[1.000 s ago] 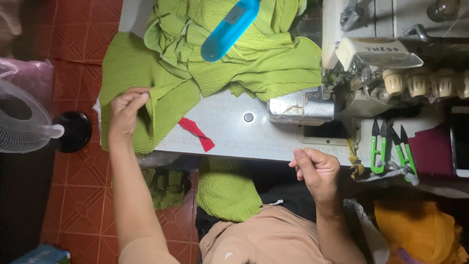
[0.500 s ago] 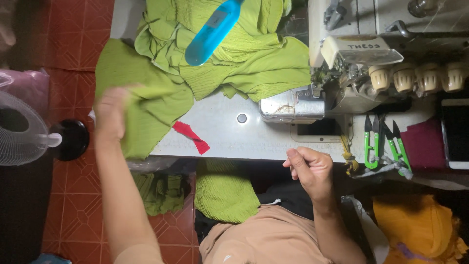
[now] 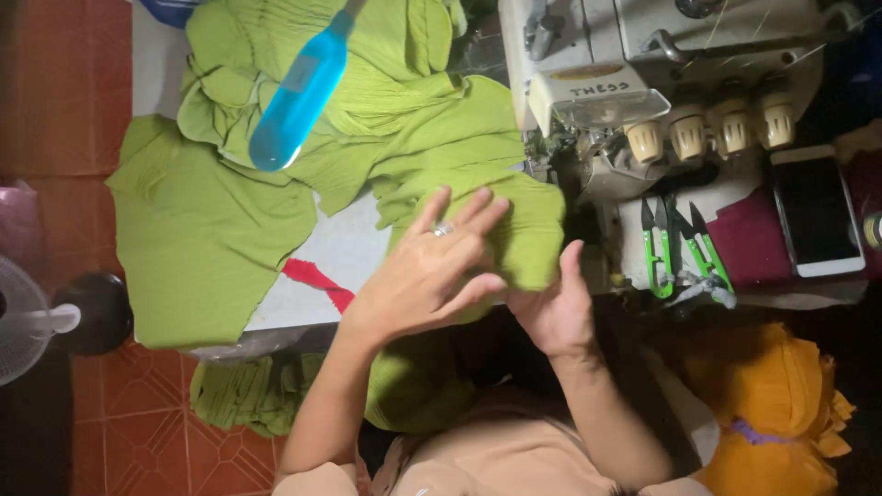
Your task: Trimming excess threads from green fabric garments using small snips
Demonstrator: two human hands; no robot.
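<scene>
Both hands — left hand (image 3: 432,271) fingers spread, right hand (image 3: 551,308) pinching — hold 1 green fabric piece (image 3: 519,230) just short of the overlock sewing machine (image 3: 625,101); sewing not begun.

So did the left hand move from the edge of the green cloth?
Yes. The left hand left the table's far-left cloth edge and moved right, toward the grey sewing machine, now beside the right hand on green fabric.

A blue oblong bottle (image 3: 299,92) lay on the heaped cloth. A red fabric scrap (image 3: 317,283) rested on the table (image 3: 344,248). Green-handled thread snips (image 3: 680,248) and a white phone (image 3: 816,211) lay beside the sewing machine (image 3: 643,83). Orange cloth (image 3: 772,404) sat below; a fan (image 3: 28,317) stood on the tiled floor (image 3: 64,92).
</scene>
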